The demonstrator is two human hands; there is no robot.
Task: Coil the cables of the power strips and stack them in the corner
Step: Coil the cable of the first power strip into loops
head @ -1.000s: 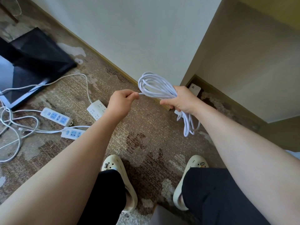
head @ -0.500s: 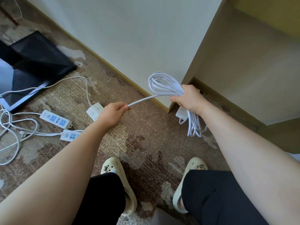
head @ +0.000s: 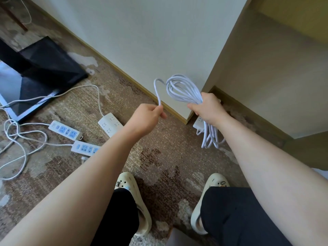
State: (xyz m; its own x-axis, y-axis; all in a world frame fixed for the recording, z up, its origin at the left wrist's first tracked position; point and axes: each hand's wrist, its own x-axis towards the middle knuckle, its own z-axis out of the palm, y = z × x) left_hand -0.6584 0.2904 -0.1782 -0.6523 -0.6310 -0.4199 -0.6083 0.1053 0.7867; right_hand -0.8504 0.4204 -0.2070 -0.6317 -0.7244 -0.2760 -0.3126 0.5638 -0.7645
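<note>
Nearest, two cream foam clogs point(head: 132, 201) stand on the brown patterned carpet point(head: 159, 139). Further left lie two white power strips with blue sockets point(head: 65, 130), a white square power strip point(head: 110, 124) partly behind the left forearm, and loose white cords point(head: 21, 139). A black-framed panel point(head: 39, 77) is cut off at the edge. The left hand point(head: 147, 118) pinches the free cable end. The right hand point(head: 207, 108) grips the coiled white cable point(head: 184, 89), half hiding a white power strip point(head: 199, 122) by the wall corner.
</note>
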